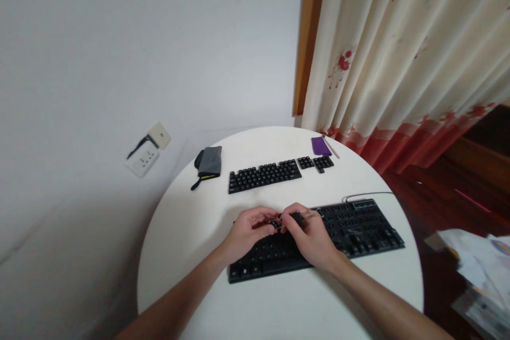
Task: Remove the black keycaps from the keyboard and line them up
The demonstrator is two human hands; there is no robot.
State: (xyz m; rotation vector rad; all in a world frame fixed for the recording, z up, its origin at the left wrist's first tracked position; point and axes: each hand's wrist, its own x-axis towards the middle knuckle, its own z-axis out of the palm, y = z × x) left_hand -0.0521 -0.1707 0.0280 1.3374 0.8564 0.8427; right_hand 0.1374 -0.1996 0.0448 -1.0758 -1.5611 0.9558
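Above the black keyboard base (354,228), my left hand (253,228) and my right hand (305,231) meet, with their fingertips pinched together. Between the left fingertips is a small black keycap (274,222). Thin metal wires run from it toward the right fingers, which are closed on what looks like a wire keycap puller with a dark handle (297,218). The fingers partly hide both pieces. Most of the keyboard shows bare key sockets where its caps are off. Behind it, removed black keycaps (265,174) lie in neat keyboard order, with smaller groups (322,163) to their right.
Everything lies on a round white table (179,255). A grey pouch (210,161) is at the back left. A purple cloth (320,146) and a thin brush-like stick (331,147) lie at the back right. The keyboard's cable (368,194) runs over the right edge.
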